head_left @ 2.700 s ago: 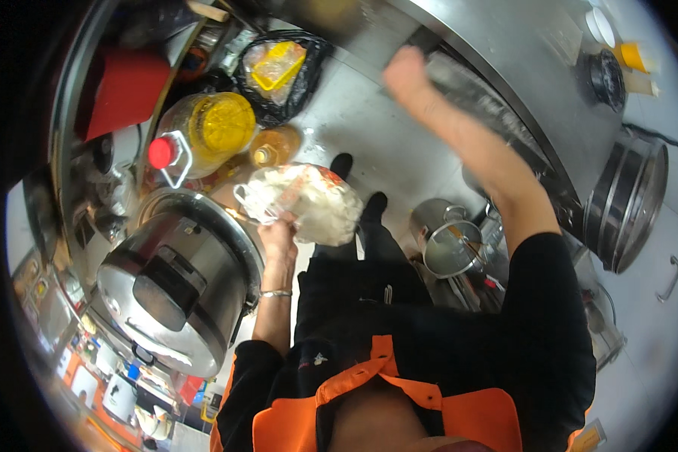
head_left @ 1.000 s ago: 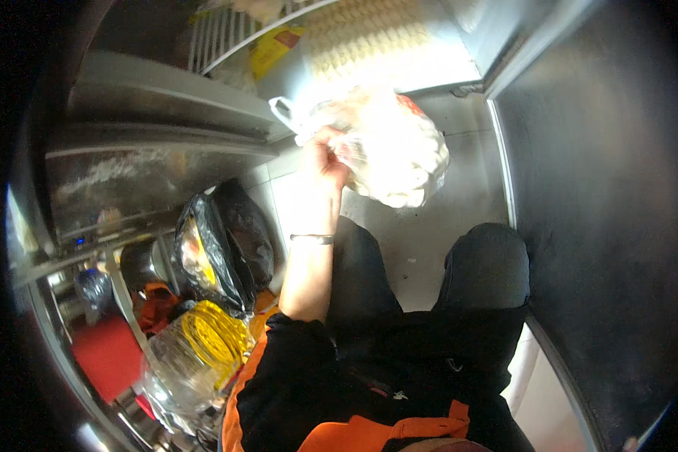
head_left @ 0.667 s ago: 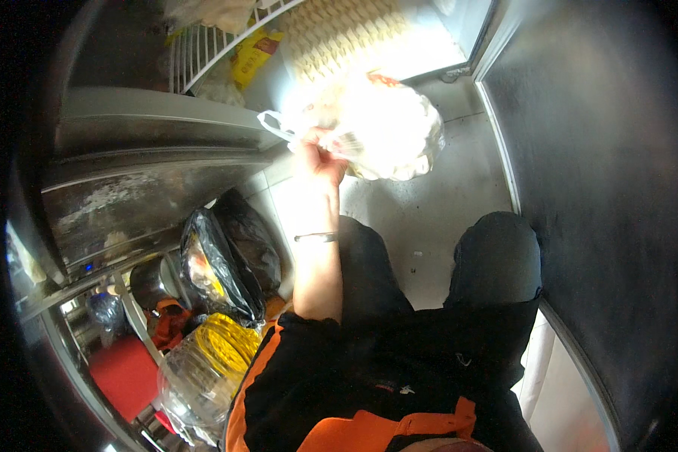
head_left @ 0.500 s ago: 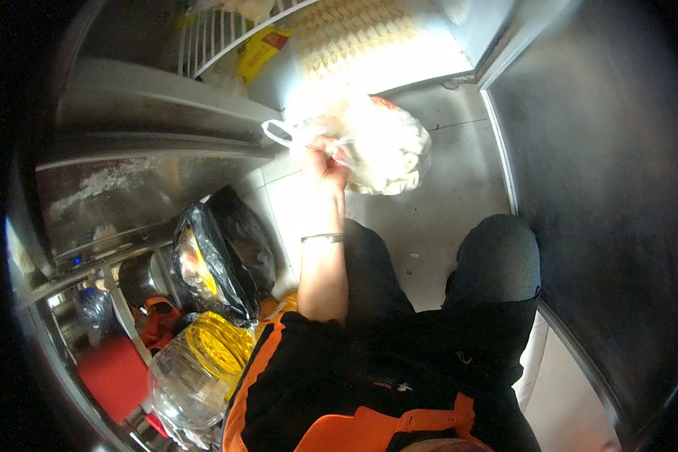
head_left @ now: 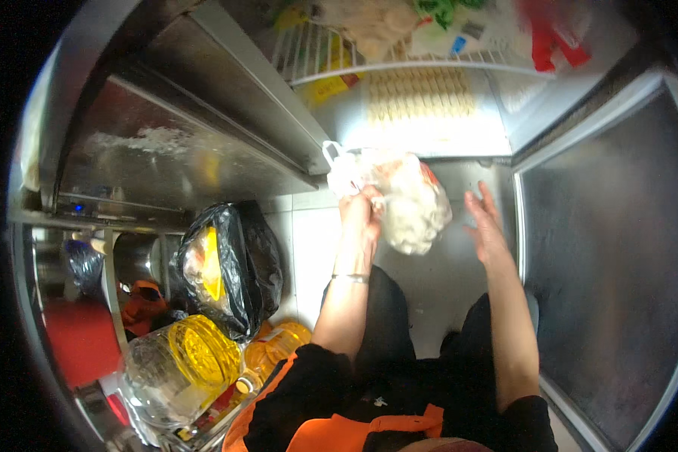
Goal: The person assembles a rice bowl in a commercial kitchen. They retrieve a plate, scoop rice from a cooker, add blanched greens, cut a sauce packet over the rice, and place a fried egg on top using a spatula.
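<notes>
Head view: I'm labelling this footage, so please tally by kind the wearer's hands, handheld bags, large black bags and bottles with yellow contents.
Hands: 2 (left hand, right hand)
Handheld bag: 1
Large black bag: 1
Bottles: 2 (larger bottle, smaller bottle)
Total: 6

From one head-worn fisheye camera, we looked steeply down past the black shirt (head_left: 459,392), with the left hand (head_left: 360,211) and right hand (head_left: 487,226) close below, mid-frame, and the lit cabinet (head_left: 557,105) beyond them along the top edge.
</notes>
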### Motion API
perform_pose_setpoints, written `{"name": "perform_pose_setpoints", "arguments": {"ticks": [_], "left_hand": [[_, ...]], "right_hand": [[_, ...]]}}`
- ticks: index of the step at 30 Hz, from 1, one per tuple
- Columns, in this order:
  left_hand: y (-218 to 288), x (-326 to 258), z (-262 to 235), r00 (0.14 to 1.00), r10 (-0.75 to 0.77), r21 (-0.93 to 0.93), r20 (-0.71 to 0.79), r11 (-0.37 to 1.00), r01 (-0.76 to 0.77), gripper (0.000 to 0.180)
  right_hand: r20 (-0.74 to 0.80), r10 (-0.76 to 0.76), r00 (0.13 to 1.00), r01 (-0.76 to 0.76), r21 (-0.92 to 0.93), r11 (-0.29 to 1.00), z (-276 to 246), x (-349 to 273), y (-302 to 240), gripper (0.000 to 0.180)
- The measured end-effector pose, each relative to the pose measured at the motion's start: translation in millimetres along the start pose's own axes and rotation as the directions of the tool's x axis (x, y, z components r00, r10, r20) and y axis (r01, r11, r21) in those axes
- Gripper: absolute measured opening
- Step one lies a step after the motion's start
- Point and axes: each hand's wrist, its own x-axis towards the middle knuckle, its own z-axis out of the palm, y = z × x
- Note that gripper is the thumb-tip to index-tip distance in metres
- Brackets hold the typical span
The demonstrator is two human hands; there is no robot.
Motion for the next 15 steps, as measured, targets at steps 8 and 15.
{"name": "perform_pose_setpoints", "arguments": {"ticks": [8, 15], "left_hand": [[12, -38, 18, 0.951, 0.061, 0.031, 0.305, 0.997, -0.074, 0.029], [-3, -48, 10, 0.98, 0.069, 0.147, 0.188, 0.984, -0.097, 0.024]], "right_hand": [[0.551, -0.125, 0.825, -0.251, 0.556, 0.793, 28, 9, 57, 0.082], [0.478, -0.036, 0.877, -0.347, 0.686, 0.64, 16, 41, 67, 0.084]]}}
